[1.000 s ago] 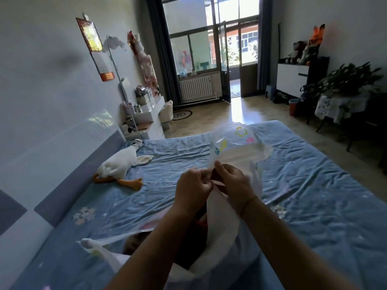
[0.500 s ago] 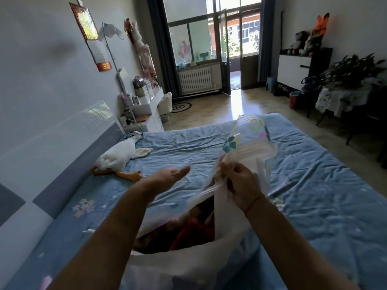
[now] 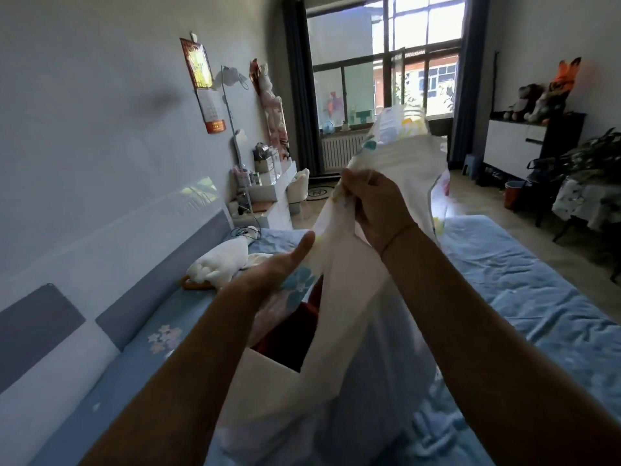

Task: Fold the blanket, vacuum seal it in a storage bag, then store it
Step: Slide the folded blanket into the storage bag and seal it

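The right hand (image 3: 376, 210) is pinching the gathered mouth of the storage bag (image 3: 339, 317), fingers curled around the plastic and lifting it above the bed (image 3: 524, 297). The left hand (image 3: 279, 264) is lying flat and relaxed, palm against the bag's flower-printed side. A red blanket (image 3: 295, 334) is showing inside the bag, which is sitting near the bed's near edge. A plush goose (image 3: 221, 264) is lying by the headboard (image 3: 111, 274).

Daylight pours in through the big window (image 3: 386, 79) at the far end, blown out and glaring, leaving the near wall (image 3: 84, 112) dim and bluish, both forearms in shade, and the wide lens bending and softening the edges.
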`<state>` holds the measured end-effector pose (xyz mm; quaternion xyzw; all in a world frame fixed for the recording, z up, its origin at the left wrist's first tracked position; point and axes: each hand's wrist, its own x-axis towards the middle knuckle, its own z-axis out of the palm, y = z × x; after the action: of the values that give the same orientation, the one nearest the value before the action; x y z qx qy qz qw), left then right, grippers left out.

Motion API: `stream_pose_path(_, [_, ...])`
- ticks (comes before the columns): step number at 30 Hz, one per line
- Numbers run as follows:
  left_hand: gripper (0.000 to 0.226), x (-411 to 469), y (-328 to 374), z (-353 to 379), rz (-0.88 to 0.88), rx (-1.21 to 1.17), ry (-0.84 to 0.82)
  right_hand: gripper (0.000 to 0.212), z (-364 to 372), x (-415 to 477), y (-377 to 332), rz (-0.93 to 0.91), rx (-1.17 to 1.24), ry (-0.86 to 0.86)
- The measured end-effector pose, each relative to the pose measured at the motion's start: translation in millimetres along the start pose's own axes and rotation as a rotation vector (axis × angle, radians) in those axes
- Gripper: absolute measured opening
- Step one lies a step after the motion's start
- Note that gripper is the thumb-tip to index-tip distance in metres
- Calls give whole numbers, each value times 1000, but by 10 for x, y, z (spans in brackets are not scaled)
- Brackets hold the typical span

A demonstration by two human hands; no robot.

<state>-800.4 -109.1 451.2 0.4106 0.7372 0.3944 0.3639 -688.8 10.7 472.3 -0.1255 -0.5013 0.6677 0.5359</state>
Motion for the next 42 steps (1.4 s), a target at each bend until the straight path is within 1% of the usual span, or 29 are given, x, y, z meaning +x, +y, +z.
stream_pose_path(3, [68,-66,-343,300,-36,127,-61,24,-363,-299,285,99,-164,67])
stream_pose_path(4, [74,-99,-493,429,-58,117,-151,21,-509,-451,385,128,-205,89])
stream_pose_path(6, [86,-122,-789,687,-151,14,-370,19,-747,-781,543,159,-288,156])
stream_pose_path(7, [87,-113,-926,804,-200,-14,-453,20,-836,-941,605,153,-326,199])
stream_pose_path(9, [79,-73,-1152,986,-255,-68,-571,23,-1002,-1196,724,122,-389,284])
stream_pose_path(11, [78,-35,-1324,1179,-274,-138,-683,24,-1183,-1372,840,86,-540,343])
stream_pose_path(12, [78,-7,-1400,1271,-285,-158,-706,25,-1278,-1445,892,69,-621,358])
stream_pose_path(13, [80,-9,-1444,1356,-288,-172,-707,25,-1385,-1515,951,64,-694,372])
stream_pose_path(15, [86,44,-1537,1467,-324,-285,-623,25,-1566,-1677,1052,82,-777,408])
stream_pose_path(17, [84,117,-1613,1462,-302,-406,-475,26,-1742,-1844,1160,128,-782,449])
stream_pose_path(19, [72,210,-1734,1368,-166,-434,-205,24,-1970,-2012,1285,151,-834,472])
stream_pose_path(20, [68,276,-1863,1299,-96,-402,-28,19,-2104,-2100,1346,165,-859,475])
stream_pose_path(21, [64,347,-2028,1252,-58,-342,113,10,-2234,-2200,1386,202,-842,476])
stream_pose_path(22, [65,381,-2186,1216,-78,-283,175,11,-2332,-2293,1396,237,-781,469])
stream_pose_path(23, [68,415,-2386,1180,-130,-227,163,27,-2463,-2393,1428,296,-725,464])
stream_pose_path(24, [74,442,-2564,1192,-200,-172,103,40,-2559,-2491,1420,342,-667,444])
stream_pose_path(25, [81,474,-2725,1252,-259,-141,47,53,-2668,-2604,1411,405,-663,432])
stream_pose_path(26, [86,489,-2854,1336,-283,-105,-13,69,-2785,-2710,1422,465,-669,397])
stream_pose_path(28, [87,475,-2988,1582,-266,-45,-93,112,-2975,-2931,1456,639,-734,387])
stream_pose_path(29, [98,473,-3033,1734,-260,6,-111,126,-3063,-3040,1492,713,-776,409])
stream_pose_path(30, [120,488,-3094,1891,-262,73,-131,131,-3144,-3138,1535,761,-795,430])
stream_pose_path(31, [139,507,-3139,2034,-279,171,-175,128,-3213,-3232,1590,812,-803,467])
stream_pose_path(32, [145,498,-3149,2174,-297,271,-215,121,-3276,-3329,1668,856,-807,500])
stream_pose_path(33, [139,516,-3227,2304,-332,349,-241,117,-3338,-3433,1763,914,-815,539])
stream_pose_path(35, [125,485,-3285,2514,-359,412,-306,122,-3443,-3618,1961,1023,-786,553])
stream_pose_path(37, [113,456,-3434,2685,-347,471,-323,133,-3508,-3715,2163,1065,-737,522])
stream_pose_path(38, [111,450,-3501,2737,-345,506,-307,131,-3505,-3714,2237,1062,-712,517])
stream_pose_path(41, [111,564,-3688,2731,-357,529,-266,101,-3445,-3586,2455,1010,-622,558])
stream_pose_path(42, [110,625,-3726,2680,-346,538,-247,97,-3405,-3520,2543,1001,-567,575])
